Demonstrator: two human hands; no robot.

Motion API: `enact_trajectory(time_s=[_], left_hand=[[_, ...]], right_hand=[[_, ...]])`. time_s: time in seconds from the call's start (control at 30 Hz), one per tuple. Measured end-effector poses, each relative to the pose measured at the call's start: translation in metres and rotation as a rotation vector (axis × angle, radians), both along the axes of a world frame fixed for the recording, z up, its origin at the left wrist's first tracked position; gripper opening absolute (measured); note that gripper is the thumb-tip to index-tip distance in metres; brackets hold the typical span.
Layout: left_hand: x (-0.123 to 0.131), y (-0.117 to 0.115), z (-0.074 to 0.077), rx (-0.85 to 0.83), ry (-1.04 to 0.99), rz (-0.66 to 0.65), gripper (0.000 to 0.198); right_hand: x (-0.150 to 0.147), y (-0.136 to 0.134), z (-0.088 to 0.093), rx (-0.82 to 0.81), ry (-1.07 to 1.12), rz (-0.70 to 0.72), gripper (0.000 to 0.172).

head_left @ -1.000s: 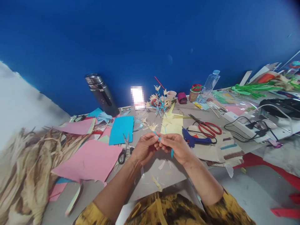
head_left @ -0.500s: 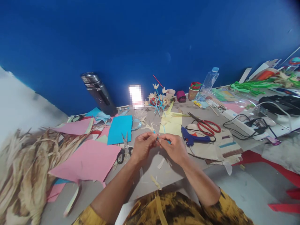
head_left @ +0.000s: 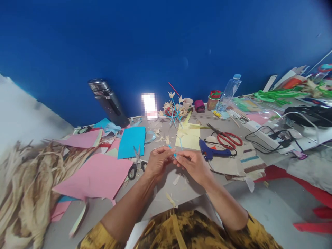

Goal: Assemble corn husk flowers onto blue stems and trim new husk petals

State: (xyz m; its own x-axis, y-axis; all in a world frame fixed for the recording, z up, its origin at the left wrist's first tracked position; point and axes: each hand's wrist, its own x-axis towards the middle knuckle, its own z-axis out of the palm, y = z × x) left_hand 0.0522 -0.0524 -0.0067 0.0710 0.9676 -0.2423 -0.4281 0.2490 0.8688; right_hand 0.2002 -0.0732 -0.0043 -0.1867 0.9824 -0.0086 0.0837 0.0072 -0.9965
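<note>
My left hand [head_left: 161,162] pinches the blue stem of a small handmade flower [head_left: 167,140], whose pale, husk-like petals stick up above the fingertips. Close against it, my right hand [head_left: 194,165] has thumb and forefinger closed on the lower part of the same blue stem. Fingers cover much of the stem. Black-handled scissors [head_left: 137,162] lie open just left of my left hand. Beyond my hands is a sheet of pale yellow paper [head_left: 193,136]. A bunch of similar blue-stemmed flowers [head_left: 175,109] stands near the wall.
To the right are a blue glue gun [head_left: 216,152], red-handled scissors [head_left: 229,139] and a white power strip [head_left: 267,136] with cables. Pink paper [head_left: 94,176], blue paper [head_left: 131,142] and dried husks [head_left: 28,197] lie left. A dark flask [head_left: 109,103] and plastic bottle [head_left: 230,91] stand behind.
My right hand has turned slightly, its fingers more curled at the stem. The flower sits a little lower against my left fingertips. The whole view has shifted slightly.
</note>
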Motion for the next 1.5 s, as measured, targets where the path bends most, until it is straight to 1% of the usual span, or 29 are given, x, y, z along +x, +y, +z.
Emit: enact_trajectory(time_s=[0.17, 0.27, 0.3, 0.37, 0.47, 0.53, 0.57, 0.6, 0.63, 0.73, 0.8, 0.83, 0.87, 0.93, 1.0, 1.07, 1.13, 1.2, 1.27, 1.33, 1.4, 1.47, 1.5], left_hand=[[0.002, -0.002, -0.002, 0.057, 0.030, 0.065, 0.031], [0.001, -0.002, -0.001, 0.067, 0.012, 0.087, 0.034], [0.000, -0.002, -0.001, 0.059, -0.019, 0.065, 0.035], [-0.003, -0.001, 0.001, 0.049, -0.100, -0.018, 0.033], [-0.008, 0.001, 0.003, 0.072, -0.180, -0.130, 0.035], [-0.011, 0.003, 0.004, 0.099, -0.191, -0.140, 0.034], [-0.012, 0.005, 0.004, 0.104, -0.188, -0.124, 0.032], [-0.013, 0.006, 0.003, 0.101, -0.183, -0.099, 0.031], [-0.014, 0.007, 0.003, 0.096, -0.176, -0.064, 0.030], [-0.014, 0.010, 0.001, 0.107, -0.110, 0.072, 0.028], [-0.016, 0.011, 0.000, 0.153, 0.001, 0.158, 0.027], [-0.016, 0.011, 0.000, 0.174, 0.071, 0.190, 0.027], [-0.017, 0.011, 0.000, 0.186, 0.138, 0.216, 0.027], [-0.019, 0.011, -0.001, 0.190, 0.230, 0.249, 0.027], [-0.020, 0.011, -0.002, 0.167, 0.252, 0.267, 0.027], [-0.019, 0.011, -0.002, 0.124, 0.200, 0.287, 0.028], [-0.019, 0.012, -0.001, 0.091, 0.070, 0.254, 0.029], [-0.020, 0.013, 0.000, 0.083, -0.084, 0.154, 0.030], [-0.022, 0.014, 0.002, 0.083, -0.184, 0.038, 0.035], [-0.025, 0.015, 0.003, 0.082, -0.205, -0.053, 0.036], [-0.027, 0.015, 0.003, 0.082, -0.199, -0.125, 0.032], [-0.027, 0.015, 0.004, 0.069, -0.208, -0.153, 0.030], [-0.027, 0.015, 0.004, 0.058, -0.217, -0.142, 0.029]], right_hand=[[-0.004, -0.003, -0.001, 0.147, -0.192, -0.017, 0.025], [-0.008, 0.001, 0.001, 0.172, -0.238, -0.043, 0.024], [-0.008, 0.003, 0.002, 0.149, -0.212, -0.044, 0.024], [-0.009, 0.011, 0.006, 0.049, -0.095, -0.024, 0.024], [-0.009, 0.025, 0.014, -0.141, 0.114, 0.081, 0.025], [-0.009, 0.032, 0.019, -0.212, 0.164, 0.167, 0.026], [-0.010, 0.035, 0.020, -0.213, 0.146, 0.190, 0.026], [-0.011, 0.037, 0.021, -0.184, 0.097, 0.199, 0.026], [-0.012, 0.037, 0.022, -0.120, 0.018, 0.195, 0.026], [-0.018, 0.034, 0.022, 0.223, -0.364, 0.128, 0.030], [-0.023, 0.031, 0.021, 0.431, -0.609, 0.077, 0.031], [-0.025, 0.030, 0.019, 0.503, -0.692, 0.059, 0.031], [-0.027, 0.029, 0.017, 0.555, -0.741, 0.051, 0.031], [-0.031, 0.029, 0.013, 0.613, -0.758, 0.059, 0.029], [-0.033, 0.031, 0.009, 0.626, -0.725, 0.064, 0.027], [-0.035, 0.033, 0.006, 0.605, -0.676, 0.035, 0.026], [-0.035, 0.035, 0.007, 0.541, -0.587, -0.017, 0.028], [-0.034, 0.037, 0.009, 0.411, -0.453, -0.064, 0.029], [-0.031, 0.040, 0.013, 0.239, -0.308, -0.069, 0.029], [-0.027, 0.044, 0.016, 0.061, -0.170, 0.007, 0.031], [-0.022, 0.046, 0.016, -0.088, -0.027, 0.137, 0.034], [-0.019, 0.047, 0.014, -0.185, 0.088, 0.238, 0.035], [-0.019, 0.047, 0.013, -0.205, 0.118, 0.251, 0.036]])
